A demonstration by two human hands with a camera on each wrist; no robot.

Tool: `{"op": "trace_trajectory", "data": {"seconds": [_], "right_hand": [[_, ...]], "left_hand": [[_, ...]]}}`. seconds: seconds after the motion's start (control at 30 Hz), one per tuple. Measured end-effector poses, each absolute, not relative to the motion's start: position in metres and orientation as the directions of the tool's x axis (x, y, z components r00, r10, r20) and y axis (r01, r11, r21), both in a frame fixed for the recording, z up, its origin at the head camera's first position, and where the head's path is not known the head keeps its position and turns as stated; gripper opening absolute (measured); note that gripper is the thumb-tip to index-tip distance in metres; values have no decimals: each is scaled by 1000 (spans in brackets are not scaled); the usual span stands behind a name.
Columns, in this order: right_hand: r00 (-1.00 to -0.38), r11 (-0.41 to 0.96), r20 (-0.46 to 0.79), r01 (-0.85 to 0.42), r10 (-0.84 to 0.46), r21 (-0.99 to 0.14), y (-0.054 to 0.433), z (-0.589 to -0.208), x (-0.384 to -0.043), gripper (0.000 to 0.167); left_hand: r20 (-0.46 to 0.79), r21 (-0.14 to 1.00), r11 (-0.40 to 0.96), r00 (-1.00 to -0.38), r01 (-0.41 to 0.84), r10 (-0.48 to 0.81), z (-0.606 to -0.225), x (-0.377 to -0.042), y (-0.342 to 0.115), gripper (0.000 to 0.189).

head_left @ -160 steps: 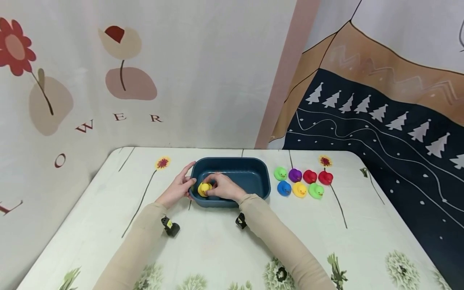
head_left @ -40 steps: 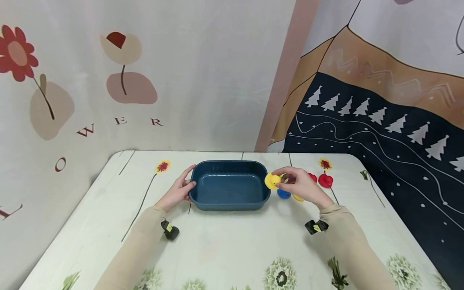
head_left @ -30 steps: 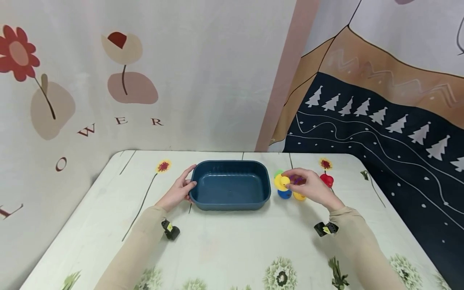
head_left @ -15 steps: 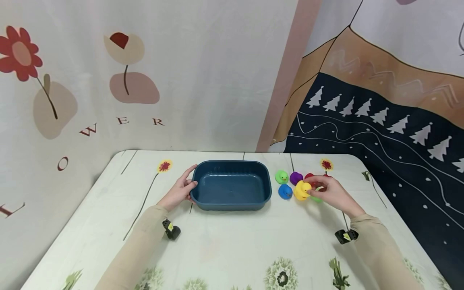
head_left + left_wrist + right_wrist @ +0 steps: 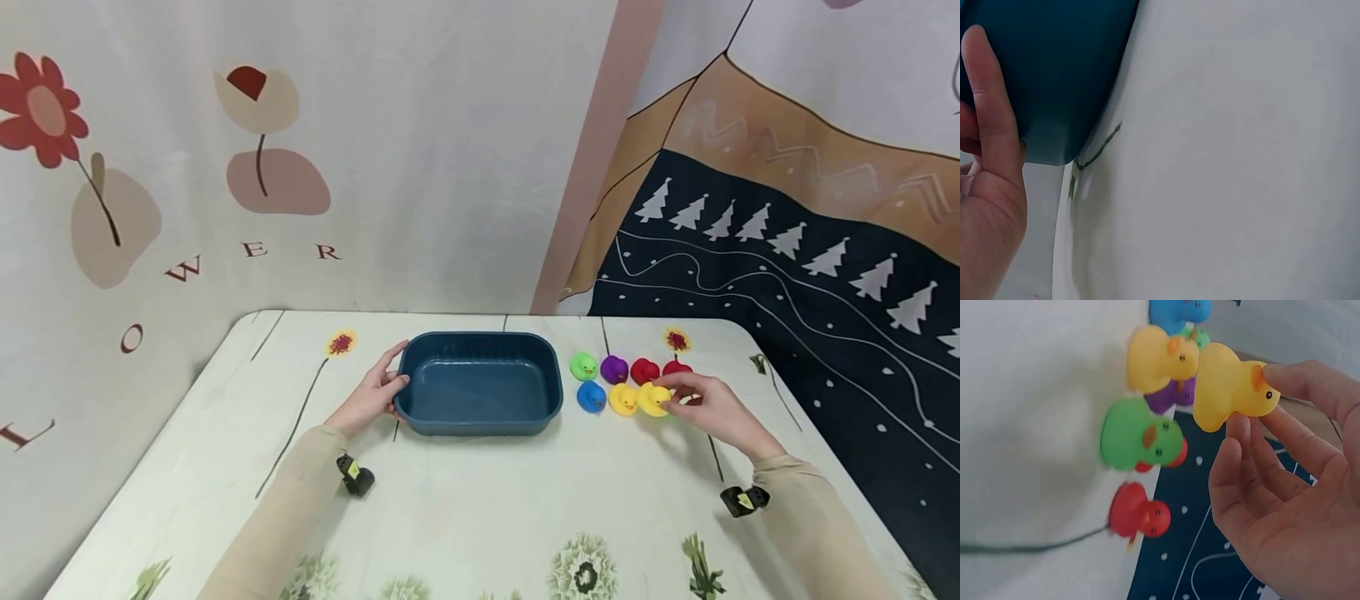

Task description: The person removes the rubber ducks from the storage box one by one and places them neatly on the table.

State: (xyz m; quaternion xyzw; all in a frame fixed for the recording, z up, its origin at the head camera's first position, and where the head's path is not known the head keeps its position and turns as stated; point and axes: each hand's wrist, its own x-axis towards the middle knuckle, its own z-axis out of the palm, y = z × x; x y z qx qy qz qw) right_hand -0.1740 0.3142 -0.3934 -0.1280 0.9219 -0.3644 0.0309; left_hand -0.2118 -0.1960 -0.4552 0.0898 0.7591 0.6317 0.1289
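Yellow rubber duck [image 5: 654, 399]: you are pinching it in your right hand [image 5: 708, 408], index finger on its head and thumb below, at the front row of the duck group on the surface [image 5: 465, 500]. In the right wrist view the duck [image 5: 1229, 387] is sitting upright between your fingertips [image 5: 1285, 378], just beside a second yellow duck [image 5: 1157, 359].

Group, right of the tub: green duck [image 5: 582, 366], purple duck [image 5: 614, 368] and two red ducks [image 5: 645, 370] in the back row; blue duck [image 5: 591, 397] and the second yellow duck [image 5: 622, 399] in front. Another green duck [image 5: 1135, 434] is showing only from the wrist.

Blue plastic tub [image 5: 480, 392]: nothing is lying in it. Your left hand [image 5: 371, 396] is resting against its left end, fingers fairly straight along the wall [image 5: 1041, 75], thumb at the rim.

Step in hand, as it appears: you are setting the held duck down among the others. The next move calls for lowering it flat onto the surface, then releasing without knocking the neighbours, which are standing very close.
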Motion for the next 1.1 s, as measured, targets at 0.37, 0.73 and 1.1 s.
{"op": "trace_trajectory", "data": {"seconds": [0.37,0.73,1.1], "right_hand": [[-976,740,30,-183,-215,-647,342,-391,-175,35],[-979,765,44,-182,-197,-617,364,-400,-177,33],[-984,760,-38,-112,-177,-640,376,-422,-180,36]], "left_hand": [[-71,984,176,-951,-18,302,-452,-210,-197,64],[-89,981,191,-947,-30,310,-451,-210,-199,64],[-102,978,203,-948,-40,301,-450,-208,-197,64]]}}
